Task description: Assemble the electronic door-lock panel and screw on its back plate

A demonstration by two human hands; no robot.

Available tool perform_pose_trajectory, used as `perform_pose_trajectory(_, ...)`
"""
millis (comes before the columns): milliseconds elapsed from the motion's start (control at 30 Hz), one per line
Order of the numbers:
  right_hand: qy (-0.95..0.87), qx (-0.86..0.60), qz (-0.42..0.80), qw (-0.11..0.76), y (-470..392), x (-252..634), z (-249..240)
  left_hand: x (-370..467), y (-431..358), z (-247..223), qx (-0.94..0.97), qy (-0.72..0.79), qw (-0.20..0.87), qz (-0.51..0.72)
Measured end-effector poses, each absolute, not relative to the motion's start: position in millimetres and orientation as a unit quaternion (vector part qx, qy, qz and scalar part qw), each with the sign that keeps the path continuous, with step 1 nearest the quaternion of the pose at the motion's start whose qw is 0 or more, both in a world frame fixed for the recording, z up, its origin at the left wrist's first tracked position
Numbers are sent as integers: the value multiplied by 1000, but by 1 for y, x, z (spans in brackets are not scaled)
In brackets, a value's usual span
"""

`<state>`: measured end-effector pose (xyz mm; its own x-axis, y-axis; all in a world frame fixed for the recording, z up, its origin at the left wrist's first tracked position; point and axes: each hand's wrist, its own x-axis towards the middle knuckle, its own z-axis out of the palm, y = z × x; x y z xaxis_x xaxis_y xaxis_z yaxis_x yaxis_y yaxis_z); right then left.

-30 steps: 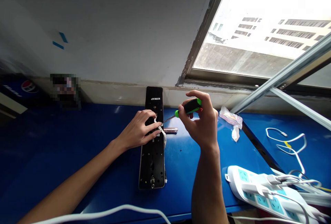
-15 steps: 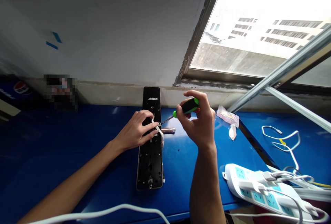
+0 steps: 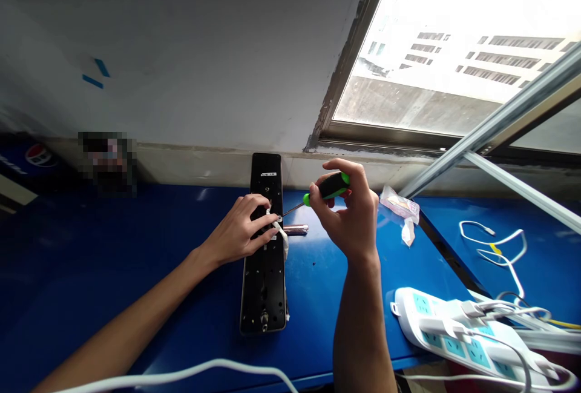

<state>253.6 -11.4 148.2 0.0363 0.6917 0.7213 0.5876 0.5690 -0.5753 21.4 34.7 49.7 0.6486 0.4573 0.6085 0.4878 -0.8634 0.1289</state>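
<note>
A long black door lock panel lies on the blue table, small holes and fittings on its upper face. From its right side juts a shiny copper-coloured handle. My left hand is over the panel's middle, its bent fingers pressing it down beside a white strip. My right hand is closed round the black and green grip of a screwdriver. The screwdriver slants down to the left, its tip at the panel's right edge near my left fingertips. What lies under the left fingers is hidden.
A white power strip with plugs and cords is at the lower right. Behind it lies a white cable. A clear plastic bag sits near the metal frame. Another white cable crosses the front.
Both hands, the screwdriver and the panel hold almost the same places. The view has shifted very slightly.
</note>
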Motion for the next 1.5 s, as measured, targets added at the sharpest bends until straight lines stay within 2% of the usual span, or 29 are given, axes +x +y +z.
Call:
perform_pose_trajectory(567,-746,-421,73,511,-9,249,150,20,34,52,-910,-253,37,-326)
perform_pose_trajectory(967,-720,-466,82,508,-11,248,151,20,34,50,-908,-266,20,-323)
perform_pose_trajectory(1500,-695,-463,60,547,-20,260,158,39,22,60,-874,-312,-16,-372)
